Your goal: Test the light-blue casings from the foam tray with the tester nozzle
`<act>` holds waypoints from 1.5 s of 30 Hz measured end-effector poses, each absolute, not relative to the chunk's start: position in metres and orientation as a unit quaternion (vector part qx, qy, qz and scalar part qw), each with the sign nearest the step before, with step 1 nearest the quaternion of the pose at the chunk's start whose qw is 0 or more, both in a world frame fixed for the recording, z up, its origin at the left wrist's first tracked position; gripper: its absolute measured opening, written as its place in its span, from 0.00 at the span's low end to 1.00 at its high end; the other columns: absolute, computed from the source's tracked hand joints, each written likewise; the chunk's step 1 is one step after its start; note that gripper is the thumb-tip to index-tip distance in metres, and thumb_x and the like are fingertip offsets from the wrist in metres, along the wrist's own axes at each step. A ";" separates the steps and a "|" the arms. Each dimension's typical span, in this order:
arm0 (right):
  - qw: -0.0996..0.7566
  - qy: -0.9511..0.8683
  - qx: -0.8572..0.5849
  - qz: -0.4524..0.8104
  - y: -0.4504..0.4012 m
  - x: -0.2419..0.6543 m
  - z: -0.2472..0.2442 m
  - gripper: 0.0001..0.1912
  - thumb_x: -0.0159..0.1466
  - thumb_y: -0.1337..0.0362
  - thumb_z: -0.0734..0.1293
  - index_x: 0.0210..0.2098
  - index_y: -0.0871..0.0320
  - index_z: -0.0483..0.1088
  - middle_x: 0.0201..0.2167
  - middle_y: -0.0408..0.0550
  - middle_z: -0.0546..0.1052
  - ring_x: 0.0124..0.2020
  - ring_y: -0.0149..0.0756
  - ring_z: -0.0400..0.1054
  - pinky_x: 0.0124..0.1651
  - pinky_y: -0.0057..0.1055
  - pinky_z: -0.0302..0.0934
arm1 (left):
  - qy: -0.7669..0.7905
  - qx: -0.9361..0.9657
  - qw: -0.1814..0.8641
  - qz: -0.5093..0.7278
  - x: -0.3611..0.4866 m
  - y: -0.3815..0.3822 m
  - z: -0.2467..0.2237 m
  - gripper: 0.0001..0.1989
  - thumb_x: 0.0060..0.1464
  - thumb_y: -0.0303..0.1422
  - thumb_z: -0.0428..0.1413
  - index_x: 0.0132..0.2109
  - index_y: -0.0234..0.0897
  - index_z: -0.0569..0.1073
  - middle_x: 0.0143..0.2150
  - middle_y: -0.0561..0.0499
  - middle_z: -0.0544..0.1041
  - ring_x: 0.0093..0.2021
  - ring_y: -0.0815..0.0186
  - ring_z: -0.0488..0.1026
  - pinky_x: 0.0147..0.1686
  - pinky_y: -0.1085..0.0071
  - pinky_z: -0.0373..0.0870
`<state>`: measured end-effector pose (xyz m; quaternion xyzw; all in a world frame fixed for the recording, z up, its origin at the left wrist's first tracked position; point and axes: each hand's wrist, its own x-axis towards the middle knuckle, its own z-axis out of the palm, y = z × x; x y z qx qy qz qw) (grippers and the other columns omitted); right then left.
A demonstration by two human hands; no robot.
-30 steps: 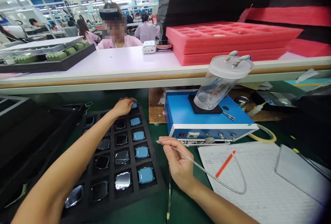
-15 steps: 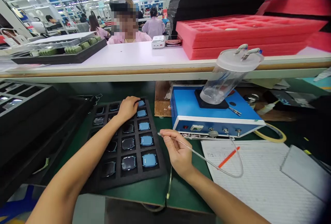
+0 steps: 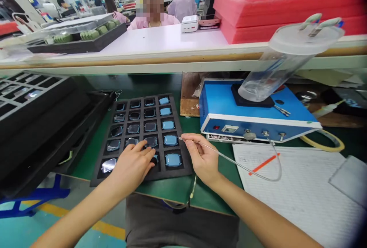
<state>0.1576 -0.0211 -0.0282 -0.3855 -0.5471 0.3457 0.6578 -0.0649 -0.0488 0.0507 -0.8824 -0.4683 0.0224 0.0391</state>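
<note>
A black foam tray [image 3: 186, 164] holds rows of watch-like pieces, blue side up in the right column and dark screens elsewhere. Over its near part lies my left hand [image 3: 134, 164], fingers spread and touching a piece in the lower rows, with nothing gripped. Just right of the tray, my right hand [image 3: 202, 158] pinches the end of a clear thin tube [image 3: 239, 165]. That tube loops back to the front of a blue control box [image 3: 220, 101]. On the box, a tilted clear cylinder [image 3: 275, 70] rises from a black base.
Stacked black foam trays [image 3: 51, 114] stand at the left. A white shelf [image 3: 143, 45] crosses above, carrying red foam trays [image 3: 258, 15]. Lined paper [image 3: 286, 194] and a yellow tape roll [image 3: 334, 143] lie at the right. A person in pink [image 3: 153, 20] is beyond the shelf.
My left hand has come from the tray's far right corner to its near part, fingers now spread. My right hand still pinches the tube. The camera view has tilted downward.
</note>
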 end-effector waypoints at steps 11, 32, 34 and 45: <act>0.667 -0.543 -0.398 0.319 -0.015 0.162 -0.023 0.07 0.71 0.63 0.66 0.43 0.53 0.78 0.40 0.48 0.82 0.42 0.37 0.79 0.45 0.33 0.75 | -0.423 -0.906 -0.004 -0.012 -0.075 -0.046 0.048 0.17 0.65 0.26 0.52 0.58 0.27 0.74 0.50 0.35 0.81 0.48 0.48 0.77 0.47 0.53 0.76; 0.707 -0.501 -0.395 0.305 -0.007 0.165 -0.018 0.10 0.72 0.70 0.65 0.46 0.51 0.77 0.43 0.45 0.83 0.47 0.34 0.79 0.51 0.32 0.75 | -0.426 -0.499 -0.669 -0.349 0.010 0.029 0.024 0.25 0.55 0.45 0.67 0.55 0.35 0.79 0.44 0.46 0.83 0.44 0.65 0.76 0.48 0.69 0.71; 0.703 -0.499 -0.399 0.311 -0.008 0.166 -0.019 0.10 0.72 0.70 0.65 0.46 0.52 0.77 0.44 0.46 0.83 0.48 0.36 0.79 0.52 0.34 0.75 | -0.438 -0.501 -0.661 -0.348 0.009 0.029 0.022 0.26 0.56 0.45 0.66 0.57 0.35 0.79 0.45 0.46 0.83 0.42 0.64 0.76 0.47 0.68 0.72; 0.704 -0.493 -0.413 0.302 -0.008 0.165 -0.020 0.08 0.71 0.68 0.66 0.44 0.53 0.77 0.42 0.48 0.83 0.47 0.38 0.79 0.51 0.37 0.76 | -0.459 -0.533 -0.629 -0.331 0.010 0.028 0.022 0.28 0.57 0.46 0.64 0.59 0.34 0.77 0.43 0.45 0.83 0.38 0.63 0.73 0.37 0.69 0.68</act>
